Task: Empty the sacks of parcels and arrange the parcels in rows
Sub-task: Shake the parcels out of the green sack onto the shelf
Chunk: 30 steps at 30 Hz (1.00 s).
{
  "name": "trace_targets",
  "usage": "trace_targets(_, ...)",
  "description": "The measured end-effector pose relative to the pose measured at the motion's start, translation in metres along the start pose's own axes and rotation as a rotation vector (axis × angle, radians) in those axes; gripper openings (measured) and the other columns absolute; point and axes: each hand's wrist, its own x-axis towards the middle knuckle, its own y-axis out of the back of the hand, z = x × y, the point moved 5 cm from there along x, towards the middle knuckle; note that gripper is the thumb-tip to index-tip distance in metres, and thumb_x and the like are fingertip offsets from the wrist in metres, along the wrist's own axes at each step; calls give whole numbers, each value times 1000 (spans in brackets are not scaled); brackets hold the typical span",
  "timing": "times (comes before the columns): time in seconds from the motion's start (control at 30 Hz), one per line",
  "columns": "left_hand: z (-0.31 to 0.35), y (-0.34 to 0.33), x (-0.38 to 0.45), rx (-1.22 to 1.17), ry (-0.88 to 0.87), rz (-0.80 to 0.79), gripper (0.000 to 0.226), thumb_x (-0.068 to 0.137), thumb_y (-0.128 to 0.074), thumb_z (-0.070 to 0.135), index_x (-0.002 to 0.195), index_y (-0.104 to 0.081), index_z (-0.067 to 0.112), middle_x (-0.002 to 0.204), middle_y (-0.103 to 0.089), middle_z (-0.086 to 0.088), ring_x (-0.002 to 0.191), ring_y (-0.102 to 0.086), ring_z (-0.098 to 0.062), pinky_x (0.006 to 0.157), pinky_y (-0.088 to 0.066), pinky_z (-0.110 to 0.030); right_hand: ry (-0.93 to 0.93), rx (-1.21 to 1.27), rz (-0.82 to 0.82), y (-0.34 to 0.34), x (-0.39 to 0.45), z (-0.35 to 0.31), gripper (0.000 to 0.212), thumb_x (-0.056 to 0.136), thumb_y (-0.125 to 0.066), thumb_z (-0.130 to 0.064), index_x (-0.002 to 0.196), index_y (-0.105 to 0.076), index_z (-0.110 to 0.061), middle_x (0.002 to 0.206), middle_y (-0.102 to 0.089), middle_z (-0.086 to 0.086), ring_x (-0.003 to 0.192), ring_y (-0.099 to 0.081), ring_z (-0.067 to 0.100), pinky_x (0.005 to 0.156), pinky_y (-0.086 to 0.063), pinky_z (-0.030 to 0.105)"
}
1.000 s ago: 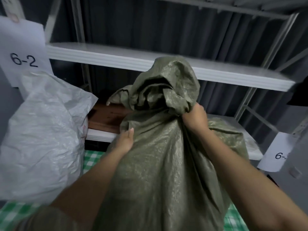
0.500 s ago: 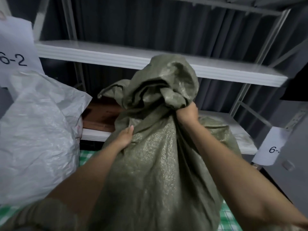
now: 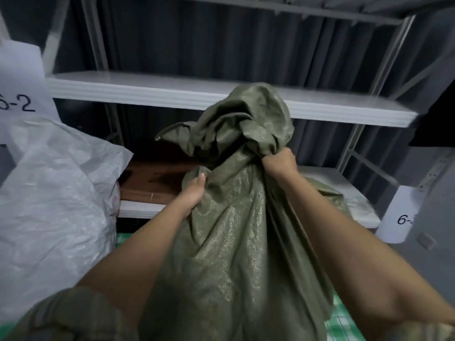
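1. Our right hand (image 3: 279, 162) clenches the olive-green woven sack (image 3: 236, 242) at its bunched neck, below the white metal shelf (image 3: 172, 88).
2. Our left hand (image 3: 194, 190) pinches its cloth.
3. We judge tipping comes next; it needs a firm hold.

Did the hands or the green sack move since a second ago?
Hardly. Right hand keeps gripping the green sack below its bunched top; left hand still holds its side. The white sack stays beside it. Only the view shifted slightly.

Right hand (image 3: 279, 161) grips the green sack (image 3: 236, 232) at its neck; left hand (image 3: 194, 190) holds its side.
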Motion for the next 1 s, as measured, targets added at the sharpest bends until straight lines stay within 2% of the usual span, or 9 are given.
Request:
trace_targets(0.1,20,0,6,-79,-62,-11,58,100,-24,56,145,-39,23,145,-46,-2,131,-45,-22,109,-35,-35,64,57,59,12,6,-4,27,84,-56,-25,109,-60,-15,110,-64,4,102,-60,28,82,-47,32)
trace_targets(0.2,22,3,7,-15,-72,17,55,103,-22,48,147,-37,18,146,-43,-3,134,-40,-23,98,-33,-25,-9,36,3,10,9,10,35,87,-57,-25,120,-59,-11,119,-63,11,110,-59,32,81,-42,29)
trace_targets(0.27,20,0,7,-26,-62,9,55,103,-23,48,147,-36,18,147,-43,-4,134,-41,-23,97,-35,-26,-31,-3,-57,1,9,23,41,88,-58,-28,125,-57,-10,124,-62,13,112,-58,33,83,-43,29)
trace_targets(0.37,18,1,7,-56,-49,-4,54,103,-24,47,147,-36,19,146,-43,-3,133,-42,-23,99,-36,-29,-8,17,-63,-4,7,29,45,87,-61,-29,128,-54,-13,127,-61,12,115,-57,33,87,-44,31)
trace_targets(0.57,10,9,6,-78,-19,-20,55,102,-24,49,146,-37,19,146,-44,-4,132,-44,-24,108,-37,-38,23,28,-135,-17,4,32,66,84,-67,-35,141,-38,-19,133,-56,7,120,-53,30,92,-43,33)
trace_targets(0.8,-7,20,7,-123,55,-24,59,99,-26,56,148,-35,24,146,-44,-2,132,-43,-24,111,-36,-46,50,-3,-196,-30,5,37,73,80,-71,-34,141,-34,-20,135,-54,7,124,-50,31,101,-43,42)
trace_targets(0.87,-13,22,8,-149,84,-51,65,92,-30,66,145,-37,29,144,-47,1,129,-47,-23,109,-38,-47,45,-8,-214,-34,6,41,78,76,-74,-35,140,-33,-19,134,-53,7,124,-49,31,102,-43,45)
trace_targets(0.93,-31,26,23,-194,116,-53,81,73,-36,81,141,-39,38,142,-48,5,128,-48,-23,108,-37,-51,46,-82,-216,-38,6,45,88,71,-77,-40,142,-29,-22,137,-47,8,129,-43,34,105,-40,47)
trace_targets(1.0,-52,30,43,-231,155,-40,91,56,-40,89,137,-40,46,141,-50,8,127,-49,-25,107,-35,-55,63,-167,-287,-44,7,50,99,66,-82,-45,145,-26,-22,141,-42,10,133,-37,34,110,-34,45)
